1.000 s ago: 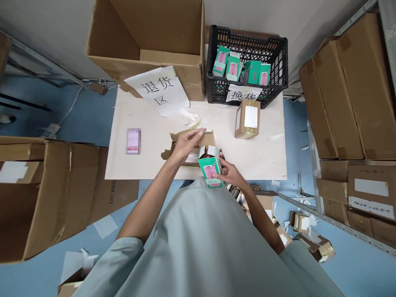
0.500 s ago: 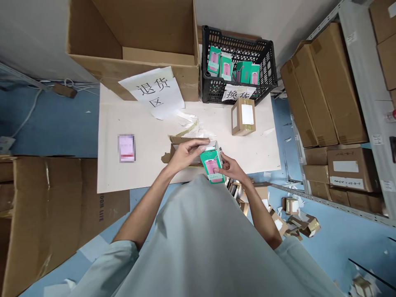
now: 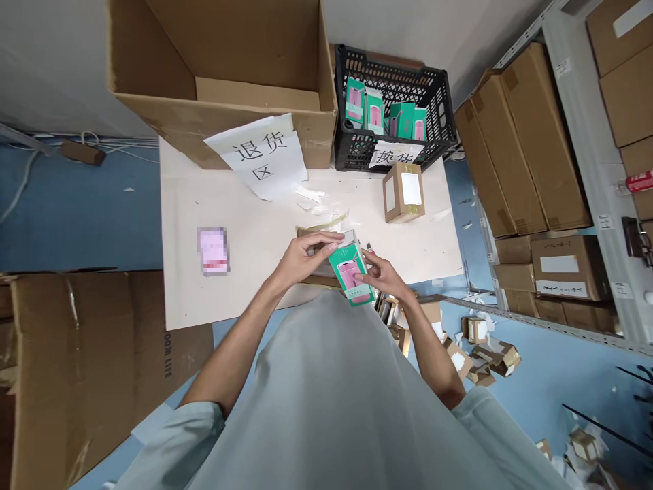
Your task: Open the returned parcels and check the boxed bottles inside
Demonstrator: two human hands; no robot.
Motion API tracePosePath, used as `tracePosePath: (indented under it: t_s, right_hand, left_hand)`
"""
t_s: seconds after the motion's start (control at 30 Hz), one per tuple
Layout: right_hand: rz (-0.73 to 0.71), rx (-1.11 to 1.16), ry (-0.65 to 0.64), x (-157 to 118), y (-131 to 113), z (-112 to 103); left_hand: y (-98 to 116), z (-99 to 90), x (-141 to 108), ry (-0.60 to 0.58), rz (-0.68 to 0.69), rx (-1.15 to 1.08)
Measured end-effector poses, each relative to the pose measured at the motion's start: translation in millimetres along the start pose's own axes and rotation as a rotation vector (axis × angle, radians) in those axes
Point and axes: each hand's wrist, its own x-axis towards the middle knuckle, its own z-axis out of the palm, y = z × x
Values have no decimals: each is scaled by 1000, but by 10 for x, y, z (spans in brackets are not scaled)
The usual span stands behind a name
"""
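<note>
A small green product box (image 3: 343, 260) with a pink picture on its front is tilted between my hands, near the front edge of the table. My right hand (image 3: 383, 275) grips its right side, thumb across the front. At the upper left corner, the fingers and thumb of my left hand (image 3: 311, 257) close on the white top flap. A small dark and red object (image 3: 370, 249) sticks up by my right fingers; its kind is unclear. Behind the green box lies an opened brown carton (image 3: 319, 280), mostly covered by my left hand.
At the back of the white table (image 3: 245, 238) stand a large open carton (image 3: 224, 112) with a paper sign (image 3: 265, 160) and a black crate (image 3: 352, 146) with several green boxes. A small taped carton (image 3: 395, 197) sits before the crate. Shelves with cartons (image 3: 541, 143) rise at right.
The green box has tilted a little more, its lower end swinging to the right. Both hands keep their hold on it. The view has shifted slightly.
</note>
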Motion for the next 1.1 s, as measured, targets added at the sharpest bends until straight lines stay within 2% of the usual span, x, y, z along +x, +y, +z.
tracePosePath:
  t_s: [0.2, 0.4, 0.53, 0.73, 0.9, 1.1]
  right_hand:
    - [-39, -7, -22, 15, -222, 23]
    - [-116, 54, -187, 82, -612, -31]
    - [-132, 81, -235, 123, -752, -52]
    - [-148, 106, -219, 188, -743, -87]
    - [-156, 142, -283, 192, -727, -205]
    - [-96, 176, -282, 167, -609, -349]
  left_hand:
    - [156, -162, -7, -70, 100, 105]
    - [343, -374, 156, -185, 40, -133]
    - [485, -426, 262, -222, 43, -162]
    - [685, -370, 248, -227, 24, -74]
    - [829, -322, 194, -279, -7, -85]
    - [892, -215, 258, -288, -8, -51]
